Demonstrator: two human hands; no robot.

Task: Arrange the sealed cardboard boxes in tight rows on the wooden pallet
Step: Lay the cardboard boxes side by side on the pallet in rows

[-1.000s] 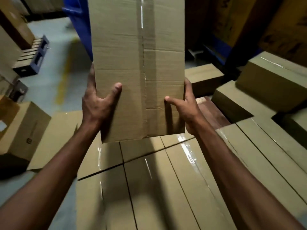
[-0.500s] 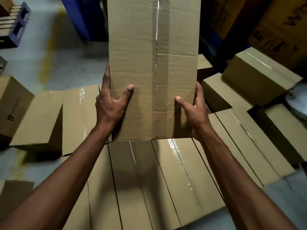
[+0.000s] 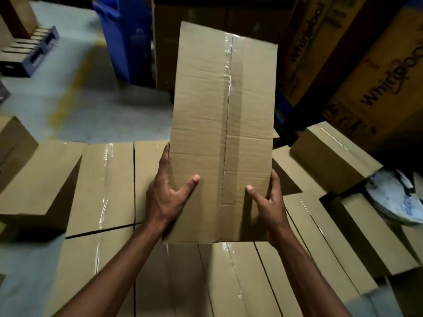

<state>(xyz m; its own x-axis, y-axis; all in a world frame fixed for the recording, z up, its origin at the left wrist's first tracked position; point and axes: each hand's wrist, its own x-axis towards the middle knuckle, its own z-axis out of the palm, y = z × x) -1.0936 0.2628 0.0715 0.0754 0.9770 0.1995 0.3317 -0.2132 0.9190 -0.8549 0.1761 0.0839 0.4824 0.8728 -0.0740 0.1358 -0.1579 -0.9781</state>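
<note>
Both hands, left and right, clamp the near end of a long taped box at centre frame. Since a second ago it has swung over the packed rows of boxes below, probably nearing set-down.

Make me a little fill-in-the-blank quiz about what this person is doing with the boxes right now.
1. The long cardboard box is held by ____ hands, the left hand and the right hand.
2. A strip of clear ____ runs along the held box's centre seam.
3. The printed word on the big cartons at the upper right reads ____.
4. The tall bin standing on the floor behind is coloured ____.

Missing words: two; tape; Whirlpool; blue
</note>
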